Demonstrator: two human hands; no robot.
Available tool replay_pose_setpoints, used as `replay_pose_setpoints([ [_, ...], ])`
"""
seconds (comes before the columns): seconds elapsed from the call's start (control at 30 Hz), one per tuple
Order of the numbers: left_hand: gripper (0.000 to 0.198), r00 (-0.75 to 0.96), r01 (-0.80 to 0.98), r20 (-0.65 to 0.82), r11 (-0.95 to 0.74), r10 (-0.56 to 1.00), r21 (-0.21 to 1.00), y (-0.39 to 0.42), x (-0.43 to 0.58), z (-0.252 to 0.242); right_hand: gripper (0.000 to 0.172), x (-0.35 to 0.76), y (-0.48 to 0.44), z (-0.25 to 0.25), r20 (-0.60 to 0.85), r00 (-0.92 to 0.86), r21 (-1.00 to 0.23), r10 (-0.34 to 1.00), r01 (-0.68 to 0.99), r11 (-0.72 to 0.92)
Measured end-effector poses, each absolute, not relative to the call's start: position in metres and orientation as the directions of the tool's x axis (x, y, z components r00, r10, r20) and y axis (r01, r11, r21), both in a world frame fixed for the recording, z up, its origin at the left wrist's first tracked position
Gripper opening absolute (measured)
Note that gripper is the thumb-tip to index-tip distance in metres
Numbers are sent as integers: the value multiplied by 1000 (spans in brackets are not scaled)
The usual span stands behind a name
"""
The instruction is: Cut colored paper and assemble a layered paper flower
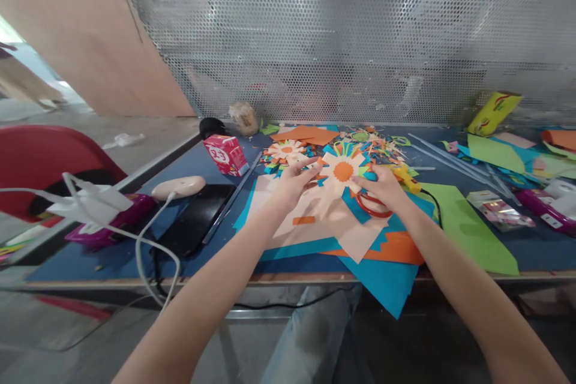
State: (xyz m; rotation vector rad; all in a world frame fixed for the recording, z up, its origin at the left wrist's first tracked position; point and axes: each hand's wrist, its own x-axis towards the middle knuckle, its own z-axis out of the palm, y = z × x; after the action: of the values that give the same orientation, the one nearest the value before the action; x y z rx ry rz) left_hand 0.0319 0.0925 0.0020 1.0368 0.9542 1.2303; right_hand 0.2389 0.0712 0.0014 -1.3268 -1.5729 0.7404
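Head view: a layered paper flower (343,171) with pale petals, an orange centre and blue, green and orange strips round its rim is held up above the blue table (112,264), near its middle. Its left edge is pinched by the left hand (299,180), whose thumb and fingers are nearly closed on the paper; its right edge is gripped by the right hand (382,185), which is likewise curled almost closed. Beneath the flower, pale sheets (288,237) are overlapped with blue and orange paper, and a small orange strip (303,220) is laid on top. A red ring-shaped object (375,207) is partly hidden by the right hand, and a yellow glue gun (407,179) is seen just beyond it. A second paper flower (287,150) is set behind the left hand, near heaped paper scraps (378,147). Green paper (463,228) is spread to the right, while a black phone (198,219) and a pink box (225,155) are placed to the left.
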Motion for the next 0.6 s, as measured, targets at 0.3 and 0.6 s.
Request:
replay_pose_setpoints([
  [0.3, 44, 90, -304, 43, -14, 995, 953, 96, 31, -7, 40, 239, 74, 4, 159, -25, -981, 987, 106, 161],
  [0.6, 39, -138, 310, 488, -431, 862, 848, 100, 21, -3, 37, 244, 78, 6, 223, 126, -975, 967, 17, 222],
])
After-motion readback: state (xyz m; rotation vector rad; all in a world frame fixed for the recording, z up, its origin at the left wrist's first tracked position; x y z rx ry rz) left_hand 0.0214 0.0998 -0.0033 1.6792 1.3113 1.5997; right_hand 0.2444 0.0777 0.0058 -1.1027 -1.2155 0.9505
